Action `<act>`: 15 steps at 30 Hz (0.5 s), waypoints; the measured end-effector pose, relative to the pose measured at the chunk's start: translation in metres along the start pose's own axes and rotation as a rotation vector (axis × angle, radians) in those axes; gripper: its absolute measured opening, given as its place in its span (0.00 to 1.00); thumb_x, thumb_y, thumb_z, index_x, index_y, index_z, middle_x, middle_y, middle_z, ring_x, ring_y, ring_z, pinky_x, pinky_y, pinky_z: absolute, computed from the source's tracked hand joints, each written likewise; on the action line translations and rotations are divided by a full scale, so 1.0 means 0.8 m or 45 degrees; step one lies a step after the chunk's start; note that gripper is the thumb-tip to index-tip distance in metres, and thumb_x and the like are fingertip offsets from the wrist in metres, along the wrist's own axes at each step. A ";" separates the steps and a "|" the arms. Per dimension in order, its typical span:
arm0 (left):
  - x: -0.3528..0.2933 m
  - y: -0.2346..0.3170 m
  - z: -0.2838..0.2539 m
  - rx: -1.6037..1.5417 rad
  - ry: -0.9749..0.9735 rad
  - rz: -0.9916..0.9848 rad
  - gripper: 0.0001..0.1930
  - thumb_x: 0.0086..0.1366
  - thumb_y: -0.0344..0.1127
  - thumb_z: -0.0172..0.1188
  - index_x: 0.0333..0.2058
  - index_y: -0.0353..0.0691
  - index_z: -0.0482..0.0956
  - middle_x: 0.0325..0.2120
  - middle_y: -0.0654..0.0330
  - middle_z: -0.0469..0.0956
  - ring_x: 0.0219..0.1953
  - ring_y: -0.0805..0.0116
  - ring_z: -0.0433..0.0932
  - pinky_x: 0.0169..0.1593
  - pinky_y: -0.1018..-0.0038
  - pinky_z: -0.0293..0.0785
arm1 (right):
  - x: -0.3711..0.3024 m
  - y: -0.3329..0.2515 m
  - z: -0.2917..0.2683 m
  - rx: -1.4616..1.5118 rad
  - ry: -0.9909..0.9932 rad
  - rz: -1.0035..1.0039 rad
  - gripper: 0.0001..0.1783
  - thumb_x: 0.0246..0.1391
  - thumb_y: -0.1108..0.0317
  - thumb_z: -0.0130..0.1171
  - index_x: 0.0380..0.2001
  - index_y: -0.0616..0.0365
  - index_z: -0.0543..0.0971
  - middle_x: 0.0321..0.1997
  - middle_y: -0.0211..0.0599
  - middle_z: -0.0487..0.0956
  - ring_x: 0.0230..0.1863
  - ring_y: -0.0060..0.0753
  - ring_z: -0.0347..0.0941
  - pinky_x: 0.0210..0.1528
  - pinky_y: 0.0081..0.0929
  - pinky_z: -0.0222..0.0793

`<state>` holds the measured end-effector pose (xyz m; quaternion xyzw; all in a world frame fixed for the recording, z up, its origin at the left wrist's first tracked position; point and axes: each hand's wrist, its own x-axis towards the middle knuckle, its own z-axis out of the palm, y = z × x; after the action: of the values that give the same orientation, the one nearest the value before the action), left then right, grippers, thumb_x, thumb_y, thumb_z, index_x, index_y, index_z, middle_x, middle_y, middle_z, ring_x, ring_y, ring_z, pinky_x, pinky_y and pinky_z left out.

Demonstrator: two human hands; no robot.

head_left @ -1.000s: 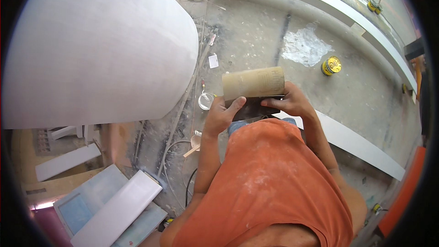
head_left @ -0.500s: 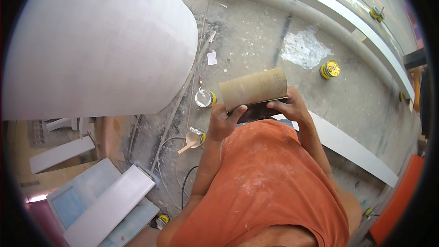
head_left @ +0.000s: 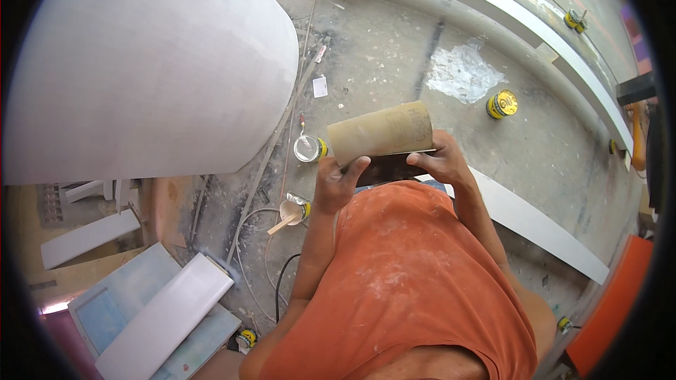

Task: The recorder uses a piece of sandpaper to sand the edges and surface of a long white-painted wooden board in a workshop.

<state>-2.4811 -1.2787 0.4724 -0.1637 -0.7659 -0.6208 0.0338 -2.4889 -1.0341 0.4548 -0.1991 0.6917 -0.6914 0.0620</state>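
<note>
In front of my orange shirt I hold a curled sheet of sandpaper (head_left: pixel 380 131) with both hands. Its tan, printed back bows away from me, and a dark side shows under the near edge. My left hand (head_left: pixel 336 181) grips the left end, thumb pointing inward along the near edge. At the right end my right hand (head_left: pixel 446 158) does the same. Most of the fingers of both hands are hidden behind the sheet. Left of the sheet, an open tin (head_left: pixel 308 148) stands on the floor, close to my left hand.
A big white curved panel (head_left: pixel 155 63) fills the upper left. Another tin with a wooden stick (head_left: pixel 287 217) stands near cables by my left forearm. White boards lie at lower left (head_left: pixel 169 309) and right (head_left: pixel 535 225). A yellow tin (head_left: pixel 502 104) stands beside a white floor patch (head_left: pixel 465 72).
The whole view has shifted slightly, with the surroundings sliding left. The sandpaper is curled a little more tightly at its right end; both hands keep their hold.
</note>
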 end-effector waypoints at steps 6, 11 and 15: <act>0.001 0.000 -0.008 0.004 -0.055 -0.056 0.16 0.70 0.40 0.63 0.41 0.29 0.82 0.32 0.52 0.85 0.34 0.66 0.83 0.38 0.69 0.74 | -0.001 -0.014 0.013 0.277 0.117 0.322 0.18 0.62 0.61 0.65 0.46 0.65 0.83 0.44 0.31 0.85 0.45 0.23 0.77 0.49 0.25 0.73; -0.001 0.001 -0.006 -0.002 -0.038 -0.085 0.16 0.71 0.41 0.62 0.42 0.29 0.82 0.31 0.52 0.85 0.33 0.66 0.81 0.39 0.69 0.74 | -0.001 -0.029 0.017 0.370 0.175 0.490 0.18 0.62 0.60 0.65 0.45 0.67 0.84 0.42 0.33 0.84 0.43 0.22 0.77 0.47 0.24 0.73; 0.001 0.001 -0.006 -0.061 -0.035 -0.189 0.17 0.71 0.41 0.62 0.43 0.29 0.82 0.32 0.53 0.85 0.33 0.69 0.79 0.40 0.70 0.73 | 0.006 -0.032 0.021 0.284 0.256 0.734 0.20 0.60 0.58 0.67 0.44 0.67 0.84 0.40 0.32 0.84 0.40 0.22 0.77 0.44 0.23 0.72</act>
<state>-2.4827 -1.2829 0.4746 -0.1157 -0.7613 -0.6374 -0.0268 -2.4822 -1.0501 0.4803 0.0823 0.6424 -0.7330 0.2080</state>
